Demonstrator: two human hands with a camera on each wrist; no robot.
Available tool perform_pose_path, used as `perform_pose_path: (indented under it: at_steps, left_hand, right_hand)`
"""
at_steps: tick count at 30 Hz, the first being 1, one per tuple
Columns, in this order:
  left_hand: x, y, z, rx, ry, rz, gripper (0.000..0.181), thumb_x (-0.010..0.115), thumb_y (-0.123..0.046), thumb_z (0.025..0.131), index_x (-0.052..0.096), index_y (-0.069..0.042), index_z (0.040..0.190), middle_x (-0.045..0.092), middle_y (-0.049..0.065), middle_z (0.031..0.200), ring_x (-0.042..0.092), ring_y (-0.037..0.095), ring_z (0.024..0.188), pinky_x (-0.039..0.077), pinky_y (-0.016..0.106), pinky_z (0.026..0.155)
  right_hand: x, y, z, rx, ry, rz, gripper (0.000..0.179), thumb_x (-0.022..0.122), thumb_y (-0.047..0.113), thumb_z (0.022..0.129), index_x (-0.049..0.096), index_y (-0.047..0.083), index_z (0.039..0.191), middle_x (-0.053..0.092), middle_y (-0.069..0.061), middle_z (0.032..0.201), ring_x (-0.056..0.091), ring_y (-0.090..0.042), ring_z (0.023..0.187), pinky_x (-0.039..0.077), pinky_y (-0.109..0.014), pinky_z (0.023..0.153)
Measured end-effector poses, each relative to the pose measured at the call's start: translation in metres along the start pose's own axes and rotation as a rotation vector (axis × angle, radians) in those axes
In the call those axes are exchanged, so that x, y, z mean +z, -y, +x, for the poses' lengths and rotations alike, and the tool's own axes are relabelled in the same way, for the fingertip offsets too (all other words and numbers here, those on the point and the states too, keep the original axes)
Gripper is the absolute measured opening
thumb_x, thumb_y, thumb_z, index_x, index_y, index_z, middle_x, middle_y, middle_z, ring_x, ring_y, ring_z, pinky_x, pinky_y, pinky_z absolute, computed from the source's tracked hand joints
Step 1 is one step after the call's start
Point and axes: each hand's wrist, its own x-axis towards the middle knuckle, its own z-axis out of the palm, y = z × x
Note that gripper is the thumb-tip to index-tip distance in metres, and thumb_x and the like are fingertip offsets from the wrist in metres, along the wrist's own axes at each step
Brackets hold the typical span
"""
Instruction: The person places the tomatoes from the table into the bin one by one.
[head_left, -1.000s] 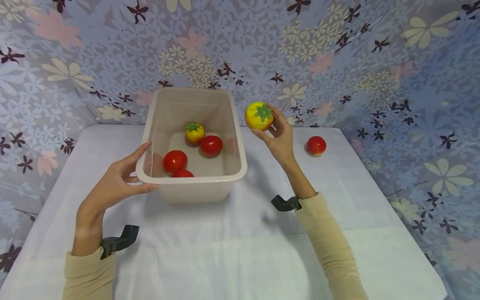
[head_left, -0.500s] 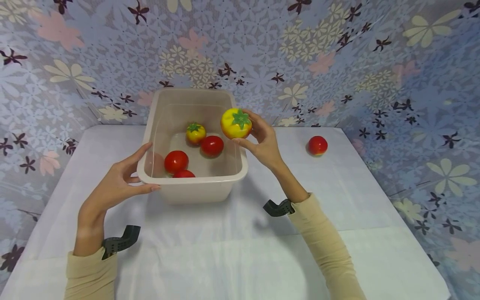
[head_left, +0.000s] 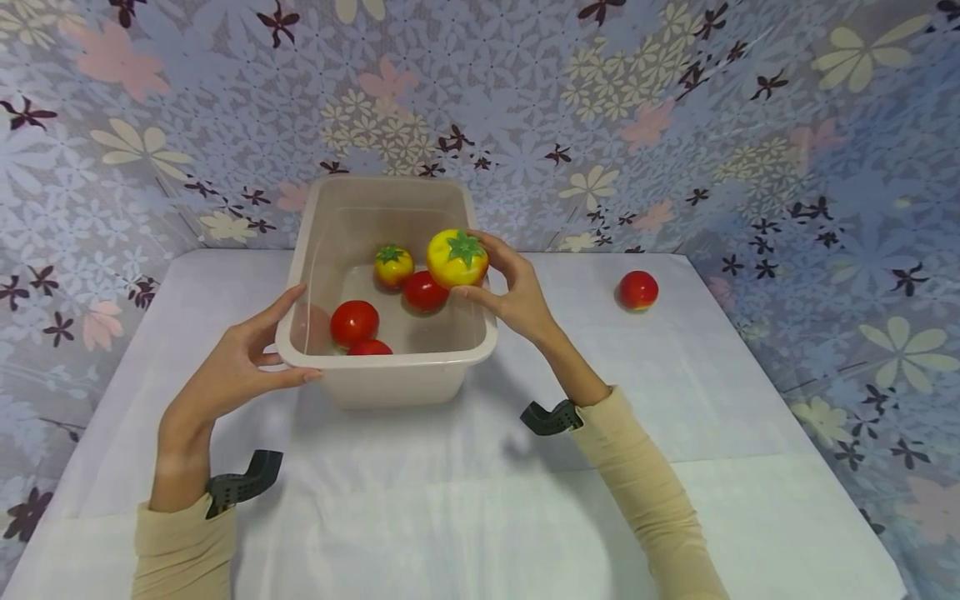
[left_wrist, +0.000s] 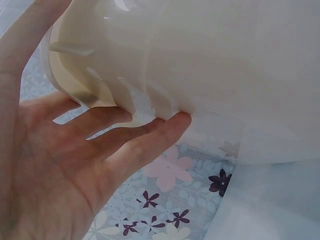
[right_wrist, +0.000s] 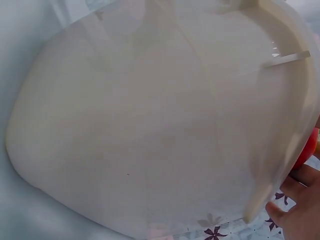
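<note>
A beige plastic bin (head_left: 397,379) stands left of the table's middle. My left hand (head_left: 232,367) holds its near left corner, thumb on the front rim and fingers along the left side. The left wrist view has the fingertips (left_wrist: 182,120) against the outer wall. Over the bin's right side, my right hand (head_left: 513,292) grips a yellow toy tomato (head_left: 452,265) with a green star-shaped calyx facing up. In the right wrist view the tomato's red underside (right_wrist: 306,150) peeks past the rim. Inside the bin lie a smaller yellow tomato (head_left: 393,268) and red ones (head_left: 354,323).
One more red tomato (head_left: 637,290) lies on the white-covered table (head_left: 720,400), right of the bin. A flowered cloth backdrop (head_left: 525,108) rises behind the table and along its sides.
My right hand has carried the yellow tomato leftward and slightly down, from beside the bin to over its right side. The left hand has kept its place at the corner.
</note>
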Motion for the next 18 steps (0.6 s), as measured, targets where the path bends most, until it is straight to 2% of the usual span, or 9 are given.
perform_pose_path:
  at_steps: [4,11,15,18]
  left_hand:
    - [0.001,0.0,0.001,0.001,-0.003,-0.007,0.099,0.08,-0.01,0.08,0.02,-0.03,0.156,0.021,0.01,0.162,0.036,0.045,0.137,0.049,0.01,0.081]
    - [0.001,-0.001,0.0,-0.001,0.002,-0.007,0.1,0.08,-0.009,0.08,0.019,-0.03,0.157,0.021,0.011,0.162,0.037,0.045,0.136,0.051,0.011,0.081]
    - [0.0,-0.001,0.0,0.001,-0.001,-0.008,0.1,0.08,-0.009,0.08,0.019,-0.028,0.157,0.023,0.012,0.161,0.039,0.045,0.134,0.052,0.012,0.079]
    - [0.0,-0.001,0.0,0.002,-0.002,-0.007,0.099,0.08,-0.01,0.08,0.019,-0.027,0.157,0.024,0.013,0.161,0.04,0.045,0.134,0.052,0.012,0.078]
  right_hand:
    - [0.001,0.004,-0.001,0.026,0.024,-0.004,0.066,0.072,-0.006,0.082,0.046,-0.002,0.142,0.049,-0.017,0.145,0.045,-0.028,0.136,0.027,-0.041,0.119]
    - [0.0,0.035,-0.007,0.022,0.02,-0.028,0.059,0.068,-0.008,0.083,0.045,-0.011,0.137,0.047,-0.027,0.143,0.041,-0.037,0.136,0.024,-0.049,0.12]
    - [-0.004,0.032,-0.009,0.03,0.012,-0.042,0.059,0.068,-0.007,0.084,0.045,-0.01,0.138,0.047,-0.026,0.144,0.04,-0.035,0.138,0.023,-0.051,0.119]
    - [-0.008,0.017,-0.009,0.017,-0.005,-0.04,0.059,0.07,-0.005,0.084,0.047,-0.007,0.139,0.049,-0.022,0.144,0.041,-0.031,0.138,0.024,-0.049,0.119]
